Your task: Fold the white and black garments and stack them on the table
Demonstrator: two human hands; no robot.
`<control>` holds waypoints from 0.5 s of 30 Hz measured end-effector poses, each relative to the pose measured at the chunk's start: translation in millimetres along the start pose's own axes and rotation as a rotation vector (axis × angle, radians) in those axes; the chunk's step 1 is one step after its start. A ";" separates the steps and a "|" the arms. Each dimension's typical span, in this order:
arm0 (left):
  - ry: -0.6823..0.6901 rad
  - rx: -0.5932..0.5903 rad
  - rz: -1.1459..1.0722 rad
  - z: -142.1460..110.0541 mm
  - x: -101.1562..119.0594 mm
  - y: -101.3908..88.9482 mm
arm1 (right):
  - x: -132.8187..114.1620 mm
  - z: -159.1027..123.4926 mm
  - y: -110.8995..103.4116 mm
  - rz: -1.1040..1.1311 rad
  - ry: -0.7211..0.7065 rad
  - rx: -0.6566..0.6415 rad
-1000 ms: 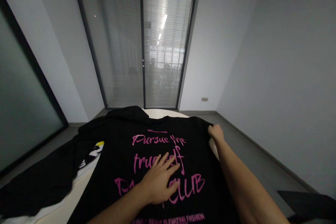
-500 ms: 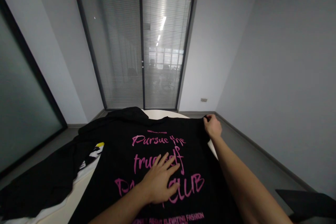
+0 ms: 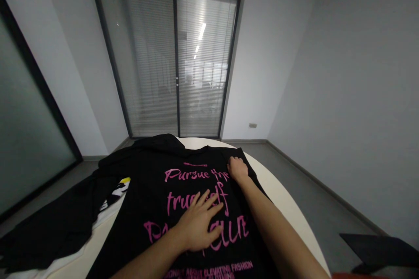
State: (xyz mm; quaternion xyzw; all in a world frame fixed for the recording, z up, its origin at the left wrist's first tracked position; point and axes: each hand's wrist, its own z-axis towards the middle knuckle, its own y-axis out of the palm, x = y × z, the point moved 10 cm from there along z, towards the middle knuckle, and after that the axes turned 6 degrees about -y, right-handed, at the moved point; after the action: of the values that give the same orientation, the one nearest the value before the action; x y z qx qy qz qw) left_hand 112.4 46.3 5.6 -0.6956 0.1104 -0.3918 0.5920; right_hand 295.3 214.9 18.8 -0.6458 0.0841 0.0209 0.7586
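Note:
A black T-shirt (image 3: 150,196) with pink lettering lies spread over a round, cream-coloured table (image 3: 291,209), its neckline toward the far edge. My left hand (image 3: 201,222) rests flat on the middle of the print, fingers spread. On the shirt's right side, near the shoulder, my right hand (image 3: 238,168) has its fingers curled onto the cloth, and the sleeve on that side is folded inward over the shirt. The fingertips of the right hand are partly hidden.
More dark clothing (image 3: 59,222) lies along the table's left side, over a white garment with black and yellow print (image 3: 119,189). A dark flat object (image 3: 379,248) stands at the lower right. Beyond are glazed panels with blinds (image 3: 203,65) and a wall socket (image 3: 252,125).
My right hand has moved left and inward, carrying the right sleeve over the shirt; the table's right edge now shows. My left hand has stayed in place.

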 end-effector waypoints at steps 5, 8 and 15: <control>0.008 0.005 -0.004 0.1 -1.2 1.2 | 2.1 0.9 0.1 0.080 -0.035 -0.011; 0.011 0.015 -0.004 0.1 -1.3 1.4 | 15.7 -0.5 -6.2 0.115 -0.012 0.007; 0.015 0.018 -0.009 0.1 0.0 0.9 | 97.2 -14.9 -16.8 0.040 0.396 0.054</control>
State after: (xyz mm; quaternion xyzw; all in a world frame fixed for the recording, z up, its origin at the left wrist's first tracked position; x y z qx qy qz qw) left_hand 112.8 46.1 4.8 -0.6879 0.1080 -0.4006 0.5956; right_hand 391.9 190.0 17.9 -0.6148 0.2449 -0.0939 0.7438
